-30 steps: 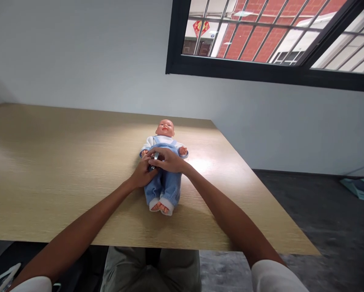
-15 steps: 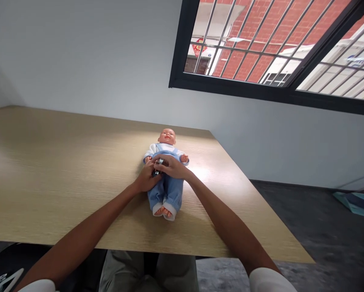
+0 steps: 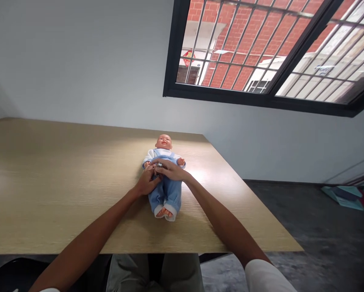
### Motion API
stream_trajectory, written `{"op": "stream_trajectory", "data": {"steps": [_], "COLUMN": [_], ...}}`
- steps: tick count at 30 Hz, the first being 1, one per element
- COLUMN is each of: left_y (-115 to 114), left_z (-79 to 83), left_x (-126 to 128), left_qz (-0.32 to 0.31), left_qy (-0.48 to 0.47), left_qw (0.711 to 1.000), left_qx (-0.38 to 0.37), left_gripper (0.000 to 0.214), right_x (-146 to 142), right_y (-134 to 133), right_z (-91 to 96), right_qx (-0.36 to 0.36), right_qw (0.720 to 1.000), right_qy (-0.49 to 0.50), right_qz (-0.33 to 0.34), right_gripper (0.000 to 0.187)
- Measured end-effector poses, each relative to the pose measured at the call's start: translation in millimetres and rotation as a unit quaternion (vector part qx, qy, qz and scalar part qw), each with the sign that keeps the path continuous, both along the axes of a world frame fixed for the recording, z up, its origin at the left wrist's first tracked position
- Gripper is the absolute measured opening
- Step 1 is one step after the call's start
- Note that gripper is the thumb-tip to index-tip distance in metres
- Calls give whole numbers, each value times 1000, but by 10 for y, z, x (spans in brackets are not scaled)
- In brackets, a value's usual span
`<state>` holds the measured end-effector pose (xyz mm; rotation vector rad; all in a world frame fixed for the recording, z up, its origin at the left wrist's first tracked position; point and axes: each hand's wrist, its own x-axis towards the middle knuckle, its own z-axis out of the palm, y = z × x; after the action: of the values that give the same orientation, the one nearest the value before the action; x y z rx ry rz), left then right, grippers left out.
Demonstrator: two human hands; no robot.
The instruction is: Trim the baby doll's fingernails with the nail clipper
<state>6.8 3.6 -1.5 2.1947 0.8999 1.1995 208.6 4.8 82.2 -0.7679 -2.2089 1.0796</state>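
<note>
A baby doll (image 3: 166, 192) in a white top and blue overalls lies on its back on the wooden table (image 3: 63, 182), feet towards me. Over its waist my left hand (image 3: 146, 181) and my right hand (image 3: 172, 170) meet, fingertips close together. Between them is a small shiny silver-and-dark object (image 3: 159, 165), mostly covered by fingers; its kind cannot be made out. My left fingers close around its lower left side. From above and the right, my right fingers curl over it.
The table's right edge (image 3: 255, 194) slants past the doll. Behind stand a grey wall (image 3: 78, 69) and a dark-framed, barred window (image 3: 218, 99). On the floor at far right lie teal items (image 3: 346, 196). A dark chair (image 3: 14, 275) shows at lower left.
My view has shifted slightly, so the window and floor sit further left in it. Both hands stay together over the doll's waist, and the shiny object now shows less between the fingers.
</note>
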Motion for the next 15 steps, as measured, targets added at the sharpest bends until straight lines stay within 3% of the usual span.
{"op": "stream_trajectory", "data": {"steps": [10,15], "left_y": [103,80], "left_z": [-74,-30], "left_x": [13,68], "left_qz": [12,21], "left_qy": [9,-10], "left_qw": [1000,1000], "left_qx": [4,-3], "left_gripper": [22,14], "right_x": [-39,-21], "right_y": [2,16], "right_z": [-3,-57], "right_qx": [28,14], "right_qw": [998,986], "right_qy": [13,68], "right_qz": [-60,-150], "right_gripper": [47,44]}}
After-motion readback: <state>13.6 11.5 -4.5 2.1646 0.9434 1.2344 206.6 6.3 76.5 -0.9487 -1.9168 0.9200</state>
